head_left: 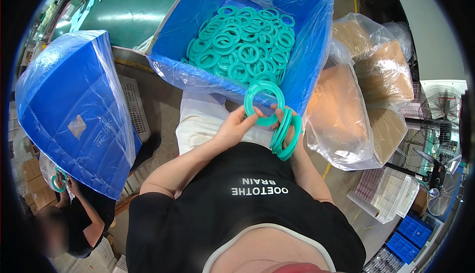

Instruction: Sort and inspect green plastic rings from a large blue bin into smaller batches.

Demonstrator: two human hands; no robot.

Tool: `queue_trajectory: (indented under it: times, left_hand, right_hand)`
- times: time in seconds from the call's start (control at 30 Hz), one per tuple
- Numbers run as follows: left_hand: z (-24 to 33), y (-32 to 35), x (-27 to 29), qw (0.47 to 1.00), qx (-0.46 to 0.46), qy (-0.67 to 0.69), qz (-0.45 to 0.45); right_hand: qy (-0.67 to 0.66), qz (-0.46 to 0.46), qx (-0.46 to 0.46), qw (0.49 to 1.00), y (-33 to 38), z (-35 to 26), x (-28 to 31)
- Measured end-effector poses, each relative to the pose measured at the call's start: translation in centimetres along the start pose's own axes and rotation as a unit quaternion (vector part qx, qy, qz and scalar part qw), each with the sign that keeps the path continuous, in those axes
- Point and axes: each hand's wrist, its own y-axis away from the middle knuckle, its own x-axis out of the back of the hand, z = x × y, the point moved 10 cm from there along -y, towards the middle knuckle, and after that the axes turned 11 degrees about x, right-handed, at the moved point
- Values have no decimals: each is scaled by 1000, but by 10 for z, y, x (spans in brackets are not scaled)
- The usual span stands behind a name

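Observation:
Between finger and thumb, my left hand point(235, 126) grips the lower left edge of a flat turquoise ring point(249, 97), held face-up over the near rim of a blue bin. My right hand point(289, 113) is closed round a bunch of similar turquoise rings point(282, 128) that hang tilted below it, and its fingertips lie beside the single ring's right edge. Part of that hand is hidden behind the rings. Inside the blue bin point(311, 40), lined with clear plastic, lies a large heap of loose turquoise rings point(232, 40).
Left stands another plastic-wrapped blue bin point(69, 105); beyond it, a green table point(136, 16) holds small tools. Plastic-covered brown cartons point(341, 110) stand at right, near a fan point(438, 174) and blue crates point(414, 231). Another person point(86, 213) handles turquoise rings at lower left.

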Motion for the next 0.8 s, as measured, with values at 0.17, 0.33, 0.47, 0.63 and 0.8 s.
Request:
queue_trajectory:
  times: [0.17, 0.33, 0.47, 0.63, 0.8]
  left_hand:
    - [13, -2, 3, 999, 18, 14, -39]
    - [22, -14, 22, 998, 48, 1, -29]
    - [6, -18, 19, 990, 109, -46, -77]
    - [39, -11, 32, 914, -63, -371, 151]
    - [63, -3, 31, 873, -270, -362, 184]
  right_hand:
    - [48, -48, -17, 998, -3, 2, 5]
    - [133, -142, 37, 980, -4, -9, -4]
    - [-30, -83, -80, 993, -4, 15, 9]
    - [109, -141, 57, 982, -6, -4, 2]
    - [147, -181, 12, 972, -2, -25, -4]
